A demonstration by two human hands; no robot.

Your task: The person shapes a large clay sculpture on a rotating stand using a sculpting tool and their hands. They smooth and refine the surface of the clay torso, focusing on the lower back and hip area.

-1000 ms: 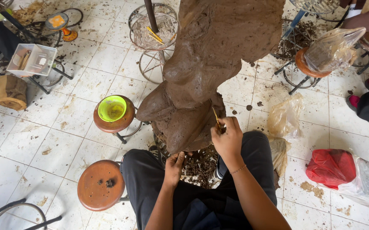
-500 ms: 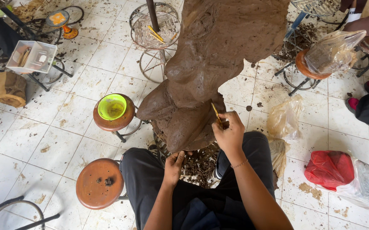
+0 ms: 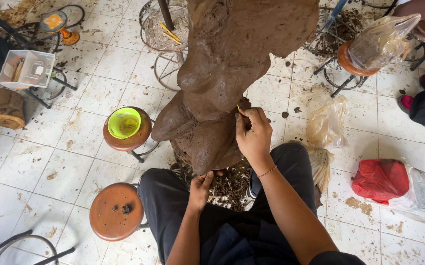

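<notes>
Clay modelling is in hand: a thin yellow tool point(image 3: 239, 109) is pinched in the right hand point(image 3: 254, 133) against the brown clay figure point(image 3: 227, 78) rising at twelve o'clock, while its underside is cupped by the left hand point(image 3: 203, 184). Next, a light, steady stroke seems called for. Open floor point(image 3: 40, 162) lies at nine o'clock beyond two round stools point(image 3: 116, 212); bags crowd three o'clock.

One head-worn camera looks steeply down from above the seated person's lap — close over the clay sculpture point(image 3: 232, 83) and both forearms, wider floor point(image 3: 75, 147) spreading to every edge; no second view shares the scene.
</notes>
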